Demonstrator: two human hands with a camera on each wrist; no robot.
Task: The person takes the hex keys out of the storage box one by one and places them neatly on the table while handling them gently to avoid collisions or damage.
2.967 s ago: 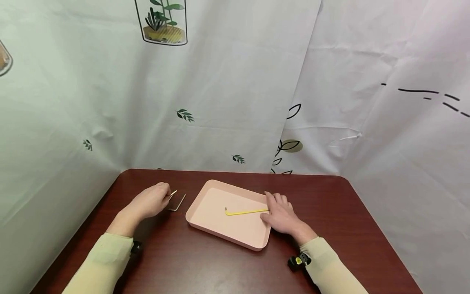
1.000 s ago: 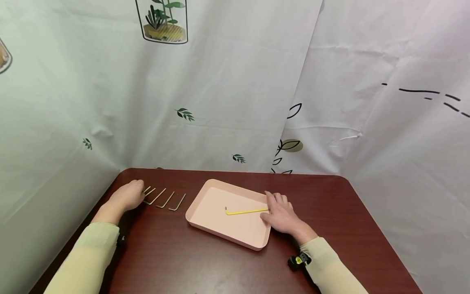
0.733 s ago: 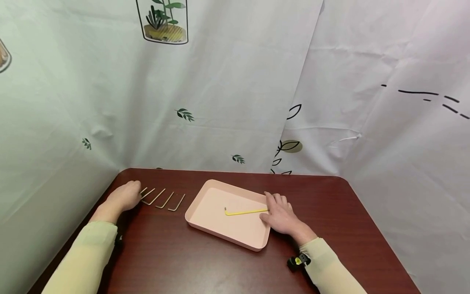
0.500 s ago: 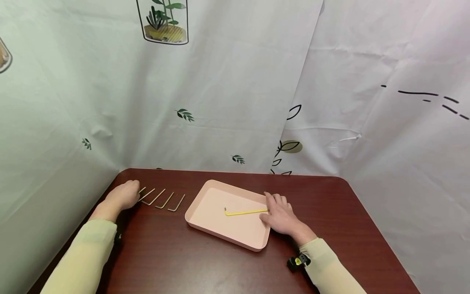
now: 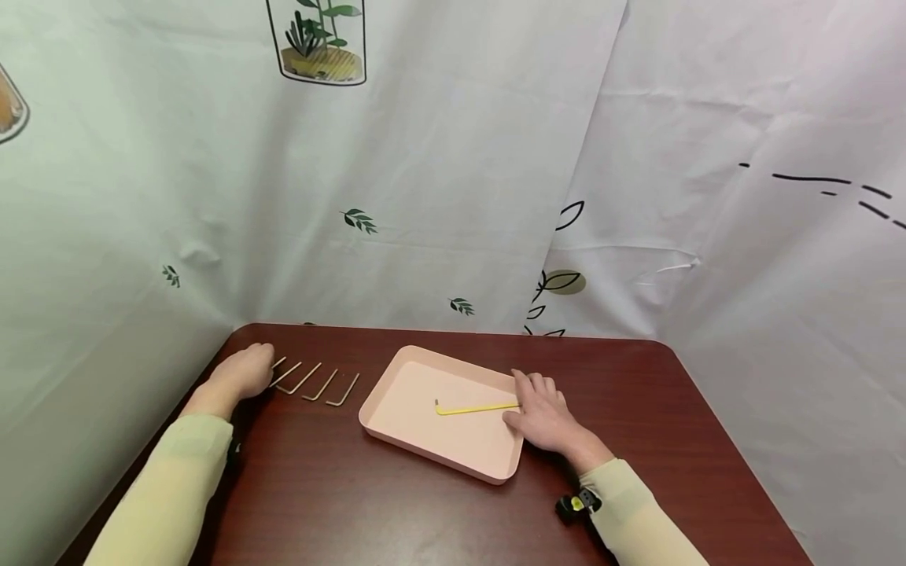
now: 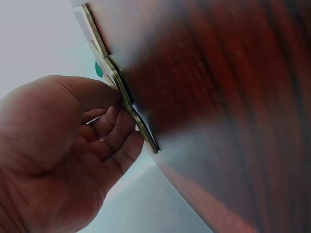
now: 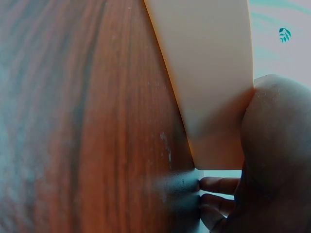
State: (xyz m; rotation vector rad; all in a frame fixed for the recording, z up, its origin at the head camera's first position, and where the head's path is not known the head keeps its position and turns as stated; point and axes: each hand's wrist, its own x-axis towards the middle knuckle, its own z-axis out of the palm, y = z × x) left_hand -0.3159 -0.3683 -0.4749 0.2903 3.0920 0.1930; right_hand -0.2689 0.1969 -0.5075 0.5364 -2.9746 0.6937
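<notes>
At the left of the table, my left hand (image 5: 244,371) reaches the leftmost of several metal hex keys (image 5: 330,385) lying in a slanted row. In the left wrist view, thumb and curled fingers (image 6: 129,145) pinch at a hex key (image 6: 124,87) close to the tabletop; its far part is hidden. My right hand (image 5: 541,413) holds the right end of a shallow pink tray (image 5: 425,450), thumb over the rim and the other fingers around the far corner. Inside the tray is a yellow hex key (image 5: 474,409) with a dark tip, its right end reaching the right hand.
The dark red wooden table (image 5: 396,519) has rounded far corners. Pale curtains (image 5: 453,157) with printed plants hang behind it and at both sides. A black wrist device (image 5: 576,503) sits on the right sleeve cuff.
Over three seconds my left hand has moved left along the row, uncovering several hex keys. In the last half second it has barely shifted. The right hand and tray have stayed put.
</notes>
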